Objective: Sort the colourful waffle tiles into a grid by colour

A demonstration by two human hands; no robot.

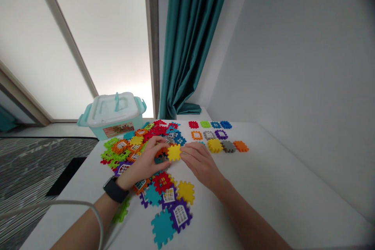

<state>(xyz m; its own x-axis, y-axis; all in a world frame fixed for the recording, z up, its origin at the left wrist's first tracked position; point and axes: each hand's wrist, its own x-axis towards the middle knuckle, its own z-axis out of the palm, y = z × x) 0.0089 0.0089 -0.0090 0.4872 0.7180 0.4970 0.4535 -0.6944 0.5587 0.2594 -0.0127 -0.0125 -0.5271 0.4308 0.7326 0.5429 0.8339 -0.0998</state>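
A small yellow square tile (pixel 174 152) with notched edges is between my two hands, above the white table. My left hand (pixel 150 157), with a dark watch at the wrist, curls its thumb and fingers about the tile's left side. The fingertips of my right hand (pixel 200 162) are pressed together at its right edge. Under and beside my left hand spreads a heap of mixed notched tiles, among them an orange window tile (pixel 120 146) and a red one (pixel 162 182). Parts of that heap are hidden by my left hand and forearm.
Sorted rows stand at the back right, with a yellow stack (pixel 215 145), a grey stack (pixel 229 147) and an orange stack (pixel 241 146). A lidded teal box (pixel 114 115) is at the back left. A pale cable (pixel 73 202) crosses near my left forearm.
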